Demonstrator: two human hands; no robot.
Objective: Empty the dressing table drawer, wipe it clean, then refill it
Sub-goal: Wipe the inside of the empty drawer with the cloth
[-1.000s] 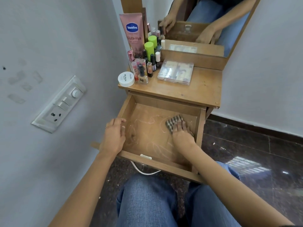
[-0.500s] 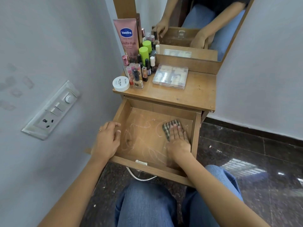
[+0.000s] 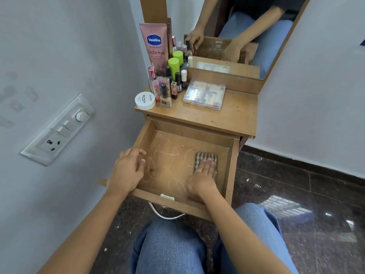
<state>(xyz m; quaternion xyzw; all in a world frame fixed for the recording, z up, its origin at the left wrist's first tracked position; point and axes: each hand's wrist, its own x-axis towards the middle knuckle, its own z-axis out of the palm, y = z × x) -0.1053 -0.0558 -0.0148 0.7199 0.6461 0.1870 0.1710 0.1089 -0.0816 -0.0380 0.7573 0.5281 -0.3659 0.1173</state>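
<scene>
Changed: not much tbh. The right hand (image 3: 201, 178) stays flat on the checked cloth (image 3: 205, 155) in the right part of the drawer (image 3: 173, 203). A second ago the cloth sat cocked at an angle, and now it lies squarer to the drawer walls. The left hand (image 3: 126, 171) hasn't left the left wall.
Right hand: palm down, fingers straight and pressed together, pushing the cloth onto the drawer floor. The cloth's far edge pokes out just past the fingertips.
Left hand: fingers bent close together over the drawer's left wall near the front corner, tips dipping inside. There's a ring on one finger.
Drawer: pulled open, with the cloth in it under the right fingers. Pale squiggly marks cover the floor between the two sets of fingers.
Table top (image 3: 237, 115): well beyond all the fingertips. Out past the left fingers are a white jar (image 3: 145, 100), a bunch of nail polish bottles (image 3: 169, 86), green-capped bottles (image 3: 173, 65) and a pink Vaseline tube (image 3: 155, 46). Straight out from the right fingertips is a clear case (image 3: 204, 94).
Mirror (image 3: 246, 26): behind the bottles, reflecting both hands.
</scene>
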